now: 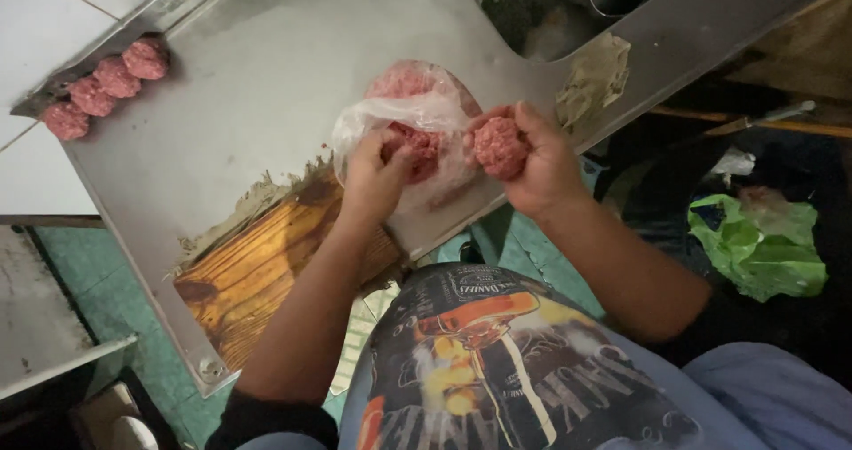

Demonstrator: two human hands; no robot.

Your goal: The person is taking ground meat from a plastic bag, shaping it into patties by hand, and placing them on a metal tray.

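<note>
Cupping soft, sticky meat ball [499, 146]: right hand [532, 161] closed around it; left hand [377, 170] pinching mince in plastic bag [399, 117]; bench [266, 86].

counter [266, 86]: dull brushed metal | bag [399, 117]: thin glossy plastic | board [257, 272]: probably varnished wood

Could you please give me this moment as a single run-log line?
right hand: holds meatball | left hand: in plastic bag of mince | four meatballs on steel counter
</note>
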